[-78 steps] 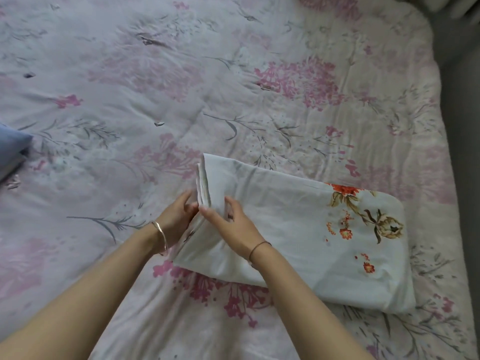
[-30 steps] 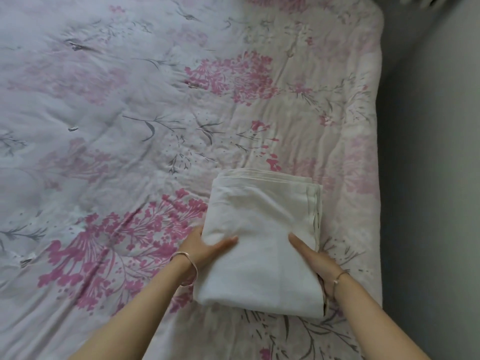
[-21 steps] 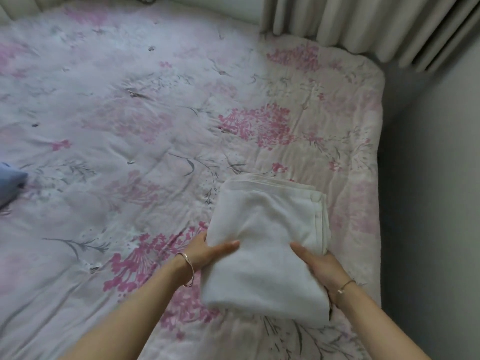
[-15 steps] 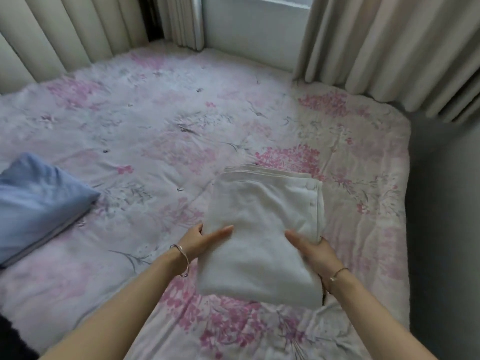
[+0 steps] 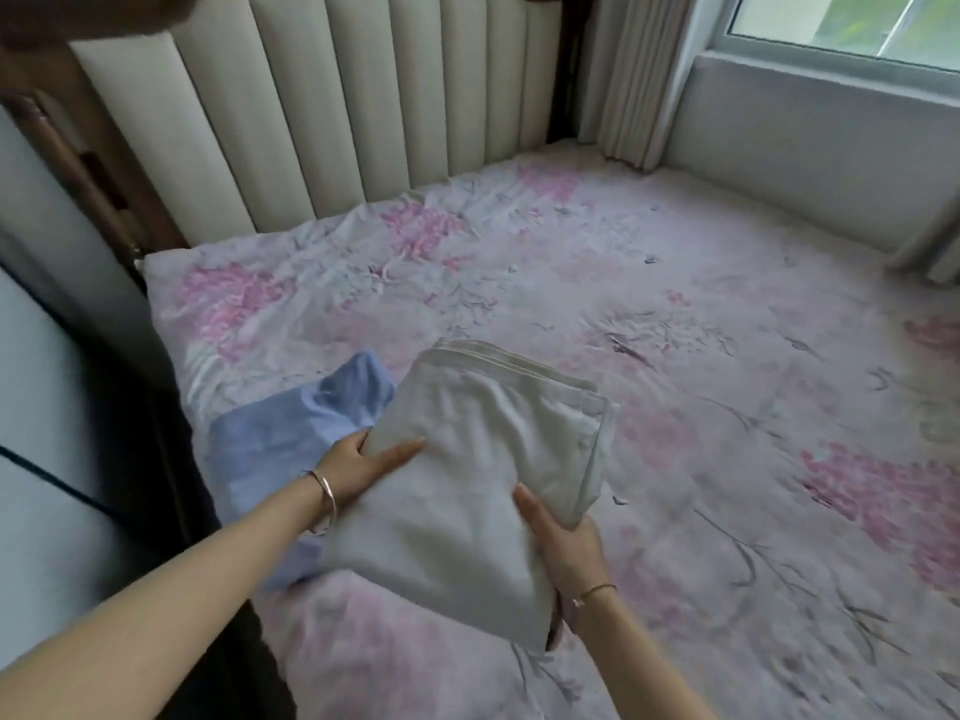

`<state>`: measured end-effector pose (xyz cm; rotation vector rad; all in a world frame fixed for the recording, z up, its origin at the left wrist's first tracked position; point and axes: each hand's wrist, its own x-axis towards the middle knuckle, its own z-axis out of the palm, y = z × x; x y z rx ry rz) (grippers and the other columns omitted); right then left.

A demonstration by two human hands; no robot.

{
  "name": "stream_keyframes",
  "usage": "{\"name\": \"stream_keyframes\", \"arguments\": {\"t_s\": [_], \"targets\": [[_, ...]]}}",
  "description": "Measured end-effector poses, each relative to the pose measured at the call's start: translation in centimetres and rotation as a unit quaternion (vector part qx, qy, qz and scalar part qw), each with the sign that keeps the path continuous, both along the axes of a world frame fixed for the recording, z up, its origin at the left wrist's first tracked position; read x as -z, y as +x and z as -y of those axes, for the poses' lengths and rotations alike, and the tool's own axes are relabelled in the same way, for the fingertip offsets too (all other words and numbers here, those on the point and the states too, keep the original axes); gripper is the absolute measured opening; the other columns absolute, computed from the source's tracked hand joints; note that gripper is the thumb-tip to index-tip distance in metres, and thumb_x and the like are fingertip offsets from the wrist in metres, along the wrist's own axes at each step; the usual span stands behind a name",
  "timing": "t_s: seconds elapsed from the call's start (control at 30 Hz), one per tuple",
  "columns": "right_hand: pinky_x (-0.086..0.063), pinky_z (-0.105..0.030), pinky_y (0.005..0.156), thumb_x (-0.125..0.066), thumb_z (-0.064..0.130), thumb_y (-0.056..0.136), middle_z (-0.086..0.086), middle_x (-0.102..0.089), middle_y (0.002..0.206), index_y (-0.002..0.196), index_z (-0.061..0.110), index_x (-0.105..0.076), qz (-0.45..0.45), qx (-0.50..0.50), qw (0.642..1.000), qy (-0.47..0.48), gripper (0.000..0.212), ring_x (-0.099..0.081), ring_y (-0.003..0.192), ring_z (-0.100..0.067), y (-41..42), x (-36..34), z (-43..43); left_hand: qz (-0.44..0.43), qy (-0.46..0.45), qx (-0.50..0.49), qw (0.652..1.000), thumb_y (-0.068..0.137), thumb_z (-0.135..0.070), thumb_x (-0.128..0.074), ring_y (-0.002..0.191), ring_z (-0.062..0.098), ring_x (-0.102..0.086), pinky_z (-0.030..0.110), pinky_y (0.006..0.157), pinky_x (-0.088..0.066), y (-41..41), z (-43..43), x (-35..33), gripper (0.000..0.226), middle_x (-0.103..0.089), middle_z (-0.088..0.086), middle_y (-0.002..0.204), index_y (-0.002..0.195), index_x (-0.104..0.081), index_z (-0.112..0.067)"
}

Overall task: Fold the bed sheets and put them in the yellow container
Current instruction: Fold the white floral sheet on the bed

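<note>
over the near left part of the bed [image 5: 727,407], i see the folded white bed sheet [image 5: 467,475] held flat between two hands set apart. the left hand [image 5: 358,462] grips its left edge, thumb on top, and the right hand [image 5: 563,537] grips its near right side the same way. a blue cloth [image 5: 291,439] lies on the bed under the sheet's left side, with the padded headboard [image 5: 363,111] beyond.
</note>
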<state>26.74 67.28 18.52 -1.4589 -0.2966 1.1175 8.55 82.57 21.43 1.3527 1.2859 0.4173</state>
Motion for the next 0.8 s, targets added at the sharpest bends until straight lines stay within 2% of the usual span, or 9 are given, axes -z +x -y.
{"name": "stream_keyframes", "arguments": {"t_s": [0.1, 0.27, 0.37, 0.43, 0.47, 0.57, 0.6, 0.7, 0.8], "targets": [[-0.057, -0.042, 0.083, -0.082, 0.026, 0.066, -0.002, -0.074, 0.098, 0.105, 0.015, -0.067, -0.053, -0.006, 0.998, 0.013, 0.043, -0.070, 0.090, -0.021, -6.0, 2.3, -6.5, -0.050, 0.046, -0.005, 0.998, 0.060, -0.066, -0.073, 0.086, 0.012, -0.068, 0.028, 0.080, -0.054, -4.9, -7.3, 0.1, 0.062, -0.071, -0.006, 0.098, 0.107, -0.065, -0.026], [-0.055, -0.038, 0.088, -0.087, 0.023, 0.064, 0.001, -0.071, 0.105, 0.110, 0.011, -0.064, -0.105, 0.002, 0.994, 0.001, 0.053, -0.067, 0.096, -0.014, -13.7, 6.3, -13.5, -0.120, 0.085, 0.036, 0.989, 0.069, -0.059, -0.070, 0.081, 0.000, -0.064, 0.013, 0.066, -0.049, -9.5, -16.3, 1.2, 0.051, -0.068, -0.015, 0.095, 0.107, -0.065, -0.026], [-0.056, -0.021, 0.079, -0.091, 0.030, 0.051, -0.001, -0.071, 0.103, 0.093, 0.015, -0.067, -0.105, -0.040, 0.993, -0.022, 0.052, -0.066, 0.096, -0.011, -16.8, 10.0, -15.8, -0.185, 0.085, 0.047, 0.978, 0.052, -0.080, -0.065, 0.109, 0.011, -0.058, 0.025, 0.092, -0.047, -12.0, -20.2, 6.0, 0.088, -0.059, -0.013, 0.121, 0.124, -0.057, -0.029], [-0.049, -0.007, 0.075, -0.087, 0.017, 0.061, -0.001, -0.066, 0.112, 0.106, 0.013, -0.059, -0.077, -0.062, 0.995, -0.030, 0.053, -0.062, 0.103, -0.010, -18.3, 12.4, -17.4, -0.195, 0.083, 0.057, 0.976, 0.036, -0.090, -0.058, 0.119, 0.014, -0.052, 0.029, 0.100, -0.042, -13.1, -21.7, 9.7, 0.106, -0.054, -0.011, 0.129, 0.125, -0.054, -0.033], [-0.047, -0.008, 0.082, -0.089, 0.020, 0.059, 0.002, -0.063, 0.116, 0.115, 0.015, -0.052, -0.052, -0.057, 0.996, -0.035, 0.068, -0.059, 0.107, -0.008, -18.7, 13.3, -17.9, -0.213, 0.080, 0.065, 0.972, 0.036, -0.091, -0.056, 0.122, 0.016, -0.049, 0.031, 0.102, -0.040, -13.2, -22.3, 10.7, 0.111, -0.051, -0.009, 0.134, 0.129, -0.050, -0.032], [-0.041, -0.032, 0.105, -0.091, 0.057, 0.030, 0.001, -0.051, 0.133, 0.136, 0.012, -0.034, -0.071, 0.015, 0.993, -0.092, 0.128, -0.053, 0.119, -0.012, -19.0, 15.3, -19.5, -0.265, 0.029, 0.073, 0.961, 0.046, -0.091, -0.052, 0.127, 0.022, -0.044, 0.038, 0.107, -0.036, -12.8, -24.5, 13.0, 0.118, -0.041, -0.004, 0.144, 0.143, -0.032, -0.028], [-0.036, -0.036, 0.109, -0.088, 0.063, 0.032, -0.004, -0.042, 0.139, 0.138, 0.007, -0.029, -0.079, 0.034, 0.987, -0.139, 0.134, -0.045, 0.126, -0.018, -18.7, 15.9, -19.8, -0.277, 0.000, 0.082, 0.957, 0.043, -0.094, -0.051, 0.124, 0.022, -0.047, 0.040, 0.106, -0.037, -12.7, -25.3, 13.9, 0.119, -0.044, -0.004, 0.141, 0.142, -0.033, -0.030], [-0.026, -0.035, 0.113, -0.083, 0.062, 0.047, -0.012, -0.029, 0.144, 0.137, 0.004, -0.028, -0.060, 0.056, 0.962, -0.259, 0.120, -0.030, 0.133, -0.023, -17.5, 17.2, -19.6, -0.313, -0.054, 0.129, 0.939, 0.036, -0.100, -0.045, 0.117, 0.022, -0.052, 0.042, 0.104, -0.039, -12.6, -27.0, 15.8, 0.122, -0.051, -0.004, 0.135, 0.138, -0.039, -0.033], [-0.027, -0.033, 0.115, -0.087, 0.058, 0.045, 0.001, -0.042, 0.145, 0.142, 0.016, -0.039, -0.061, 0.042, 0.989, -0.129, 0.116, -0.039, 0.132, -0.013, -17.1, 19.4, -20.0, -0.313, -0.075, 0.156, 0.934, 0.043, -0.101, -0.039, 0.130, 0.024, -0.042, 0.045, 0.111, -0.028, -12.8, -28.2, 18.3, 0.107, -0.043, -0.004, 0.144, 0.137, -0.028, -0.053]]}}
